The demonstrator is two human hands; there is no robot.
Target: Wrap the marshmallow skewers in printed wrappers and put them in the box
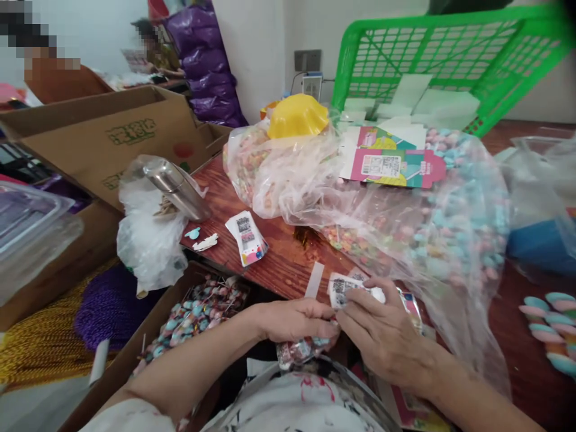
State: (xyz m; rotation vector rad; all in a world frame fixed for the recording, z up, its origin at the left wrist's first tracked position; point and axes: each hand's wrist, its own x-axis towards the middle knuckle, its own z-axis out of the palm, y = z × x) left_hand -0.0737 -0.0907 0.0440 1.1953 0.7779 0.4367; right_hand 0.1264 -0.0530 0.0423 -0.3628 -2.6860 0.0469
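Here the left hand (299, 321) pinches the packet (294, 355) just before the shirt (279, 403), likely to steady it, while the right hand (382, 333) curls over the card (339, 291) at the surface's (283, 259) near edge, its grip hidden, and the card stack (246, 238) sits ahead, presumably for easy reach.

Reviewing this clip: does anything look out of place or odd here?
Mildly, yes. Small scraps lie loose near the edge of the table, apart from the stacked cards. A yellow bowl-like thing sits dome-up on a plastic bag, which looks like an unsteady perch.
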